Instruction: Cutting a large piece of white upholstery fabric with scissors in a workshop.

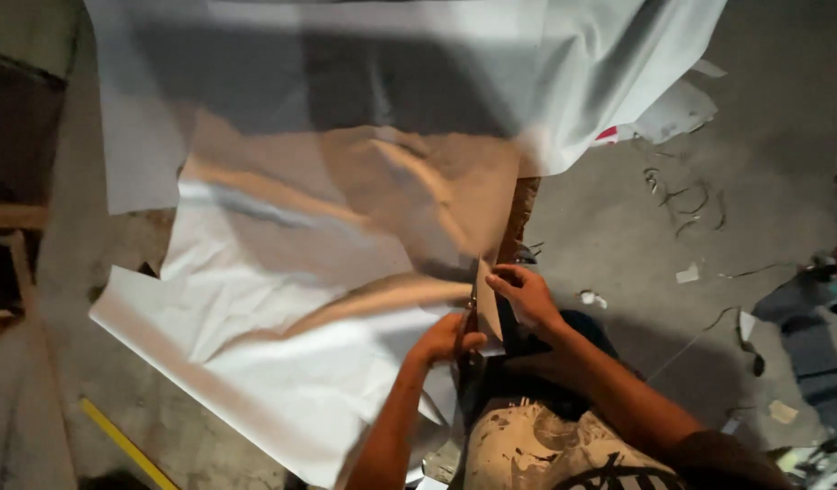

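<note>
I saw a big white sheet [282, 299] spread over the floor [672, 209], filling the picture from 9 o'clock to 12 o'clock. My left hand [447, 338] was closed on the sheet's edge near 6 o'clock. My right hand [524, 292], just beside it at 5 o'clock, pinched a thin cut strip [487, 304] with bent fingers. Small scraps [688, 272] lay at 3 o'clock.
</note>
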